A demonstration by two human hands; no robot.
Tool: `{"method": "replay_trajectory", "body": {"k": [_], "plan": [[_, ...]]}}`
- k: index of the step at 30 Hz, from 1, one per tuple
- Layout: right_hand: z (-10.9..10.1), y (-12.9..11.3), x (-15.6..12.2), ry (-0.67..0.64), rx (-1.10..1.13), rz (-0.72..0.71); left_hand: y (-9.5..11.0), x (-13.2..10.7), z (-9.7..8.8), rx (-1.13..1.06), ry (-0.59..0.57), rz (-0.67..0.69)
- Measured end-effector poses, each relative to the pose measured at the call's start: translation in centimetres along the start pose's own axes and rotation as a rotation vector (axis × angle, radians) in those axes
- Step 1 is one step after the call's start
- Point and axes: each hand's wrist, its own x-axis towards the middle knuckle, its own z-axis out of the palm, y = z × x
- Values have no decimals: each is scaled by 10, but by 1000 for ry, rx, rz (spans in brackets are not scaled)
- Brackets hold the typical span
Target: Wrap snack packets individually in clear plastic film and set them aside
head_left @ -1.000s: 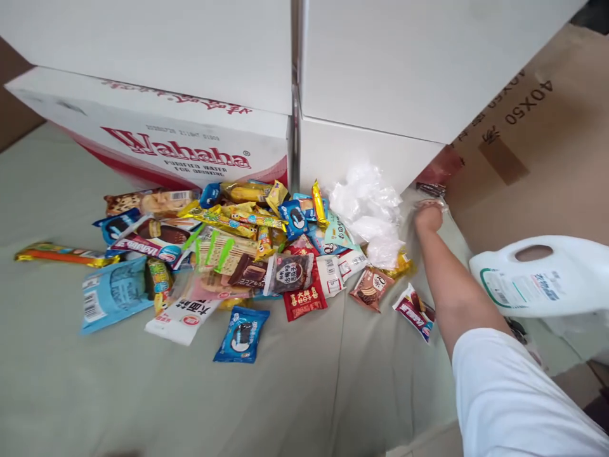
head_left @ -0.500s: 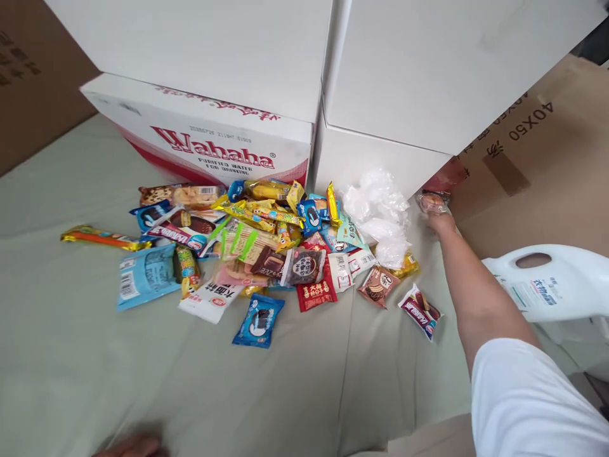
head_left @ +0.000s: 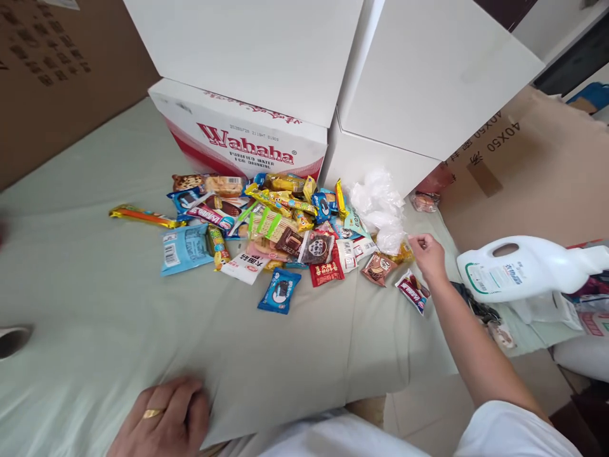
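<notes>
My right hand [head_left: 429, 259] reaches in from the right, its fingertips pinched together at the right edge of a crumpled clear plastic bag [head_left: 380, 206]. Just below the fingers lie a yellow packet [head_left: 404, 252], a purple-and-white snack packet [head_left: 413, 292] and a brown wafer packet [head_left: 379, 269]. My left hand [head_left: 164, 416], with a gold ring, rests on the green cloth at the bottom, fingers curled in and nothing visible in them. A clear-wrapped reddish-brown item [head_left: 425, 201] lies in the corner beyond my right hand.
A heap of wrapped snacks [head_left: 280, 222] lies against a Wahaha water carton [head_left: 247, 143]. White boxes [head_left: 399, 76] stand behind. Cardboard [head_left: 504, 165] walls the right side. A white detergent bottle [head_left: 528, 266] lies beside my right forearm. A blue packet [head_left: 280, 291] sits in front.
My right hand has left the clear-wrapped item in the corner and come back to the plastic bag. My left hand has come further into view as the camera shifted.
</notes>
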Motion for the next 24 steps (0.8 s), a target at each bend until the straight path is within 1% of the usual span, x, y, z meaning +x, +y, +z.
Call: {"method": "replay_trajectory", "body": {"k": [2, 4, 5, 7, 9, 11, 12, 13, 14, 15, 17, 18, 19, 21, 23, 24], "plan": [[16, -5, -9, -10, -61, 31, 3, 3, -2, 54, 16, 28], [26, -9, -13, -44, -43, 62, 5, 5, -3, 70, 29, 33], [29, -11, -15, -52, -19, 70, 6, 5, -3, 71, 37, 34], [26, -17, -19, -59, 55, 65, 5, 4, -2, 66, 50, 25], [17, -24, -25, -74, 148, 52, 5, 2, -3, 34, 58, -13], [5, -32, -36, -108, 246, 56, 8, 3, -5, -63, 68, -115], [0, -37, -43, -142, 327, 73, 12, 6, -7, -149, 64, -181], [-3, -41, -52, -187, 434, 101, 18, 11, -9, -264, 37, -246], [-4, -46, -62, -239, 557, 138, 26, 19, -10, -398, -17, -311], [-2, -50, -73, -290, 683, 180, 37, 29, -10, -555, -96, -359], [9, -59, -99, -370, 873, 253, 66, 56, -4, -874, -338, -458], [17, -62, -113, -399, 909, 273, 82, 71, 3, -1031, -422, -528], [26, -66, -126, -429, 924, 283, 97, 88, 13, -1199, -474, -598], [43, -70, -151, -501, 911, 283, 123, 118, 37, -1507, -557, -699], [54, -72, -169, -556, 850, 270, 139, 141, 64, -1682, -595, -782], [56, -71, -175, -561, 818, 267, 142, 148, 75, -1733, -581, -819]]}}
